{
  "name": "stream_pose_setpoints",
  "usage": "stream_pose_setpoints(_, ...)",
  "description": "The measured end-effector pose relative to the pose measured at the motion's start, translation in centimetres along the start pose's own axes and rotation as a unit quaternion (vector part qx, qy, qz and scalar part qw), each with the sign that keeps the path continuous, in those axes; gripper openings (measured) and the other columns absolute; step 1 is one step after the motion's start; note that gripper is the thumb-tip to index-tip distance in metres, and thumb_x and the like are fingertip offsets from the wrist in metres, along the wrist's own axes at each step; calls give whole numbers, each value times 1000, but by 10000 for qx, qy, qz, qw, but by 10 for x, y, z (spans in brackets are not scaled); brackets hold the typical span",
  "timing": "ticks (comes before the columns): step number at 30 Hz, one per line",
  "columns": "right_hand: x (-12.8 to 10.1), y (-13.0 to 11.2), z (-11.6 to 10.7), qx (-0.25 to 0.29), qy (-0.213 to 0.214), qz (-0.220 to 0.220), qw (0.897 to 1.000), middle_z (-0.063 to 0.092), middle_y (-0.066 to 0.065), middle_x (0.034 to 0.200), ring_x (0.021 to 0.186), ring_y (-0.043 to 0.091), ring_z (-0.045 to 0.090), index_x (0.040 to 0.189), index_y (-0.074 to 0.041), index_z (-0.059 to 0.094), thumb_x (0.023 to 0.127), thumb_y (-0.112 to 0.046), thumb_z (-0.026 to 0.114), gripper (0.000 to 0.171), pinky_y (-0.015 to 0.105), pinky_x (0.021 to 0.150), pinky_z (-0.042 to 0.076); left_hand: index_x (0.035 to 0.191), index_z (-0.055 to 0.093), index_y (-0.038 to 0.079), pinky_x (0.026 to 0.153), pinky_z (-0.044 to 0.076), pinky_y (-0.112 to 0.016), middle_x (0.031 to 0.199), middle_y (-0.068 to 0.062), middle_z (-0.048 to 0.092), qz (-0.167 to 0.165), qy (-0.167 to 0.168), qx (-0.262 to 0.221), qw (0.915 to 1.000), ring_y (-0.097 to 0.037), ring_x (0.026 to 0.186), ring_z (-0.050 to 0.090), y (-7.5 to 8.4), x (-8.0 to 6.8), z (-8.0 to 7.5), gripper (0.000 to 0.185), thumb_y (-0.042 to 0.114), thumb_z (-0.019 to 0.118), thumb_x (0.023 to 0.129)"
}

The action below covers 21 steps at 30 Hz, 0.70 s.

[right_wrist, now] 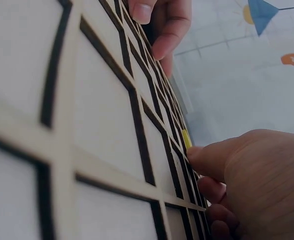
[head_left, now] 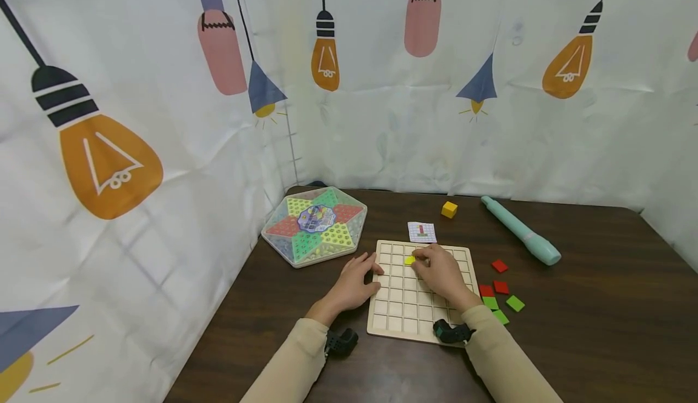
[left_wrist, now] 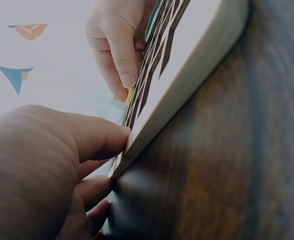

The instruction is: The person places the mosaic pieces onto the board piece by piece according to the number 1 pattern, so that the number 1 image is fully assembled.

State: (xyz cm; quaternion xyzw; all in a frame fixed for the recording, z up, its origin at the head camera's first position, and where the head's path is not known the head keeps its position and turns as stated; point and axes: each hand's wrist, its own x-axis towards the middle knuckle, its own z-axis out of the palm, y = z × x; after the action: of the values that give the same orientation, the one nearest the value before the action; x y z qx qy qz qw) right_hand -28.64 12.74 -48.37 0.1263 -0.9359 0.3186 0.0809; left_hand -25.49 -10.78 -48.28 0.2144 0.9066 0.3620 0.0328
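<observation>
Dark wooden table (head_left: 600, 306) enclosed by a printed white curtain (head_left: 382, 118)

The table is spread beneath and ahead of the hands, its brown grain lit evenly. It is closed off by the curtain beyond the hands and along their left and right. The cloth is printed with orange (head_left: 109, 163) and pink (head_left: 422, 18) hanging bulbs and blue lamp shades (head_left: 477, 85), and creased by folds.

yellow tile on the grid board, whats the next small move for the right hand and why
Probably press the yellow tile flat into its square and let go. The right hand has its fingertips at the tile on the wooden grid board, near the top rows, while the left hand steadies the board's left edge. Whether the tile sits flush cannot be told.
</observation>
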Motion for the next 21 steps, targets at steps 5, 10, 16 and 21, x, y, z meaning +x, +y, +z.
stream_pose_setpoints(5,0,-2,-3,81,-108,97,9999,62,4,99,74,16,51,114,-10,73,87,-20,73,29,32,65,43,110,66,11,119,12,-54,155,-16,34,-18,17,-66,10000,-34,146,22,0,0,0,16,13,61,94)
stream_pose_setpoints(10,-1,-2,-13,287,-166,119,9994,61,9,113,84,21,57,122,-7,69,92,-23,67,34,38,72,50,111,65,13,119,12,-53,156,-13,34,-91,28,-113,9999,-31,147,23,-1,0,0,17,16,62,94)
stream_pose_setpoints(16,-3,1,-35,481,-200,299,9982,57,16,128,99,30,61,126,-5,65,97,-25,61,36,46,78,54,111,65,12,120,13,-51,155,-12,35,-91,79,-166,9998,-30,146,24,0,0,0,19,17,65,93)
stream_pose_setpoints(21,-2,12,-49,293,-242,448,9983,57,18,130,105,35,60,128,-5,64,99,-27,58,37,50,82,53,111,66,11,119,13,-51,154,-12,37,-88,82,-122,9999,-31,146,24,0,-1,-1,19,16,65,93)
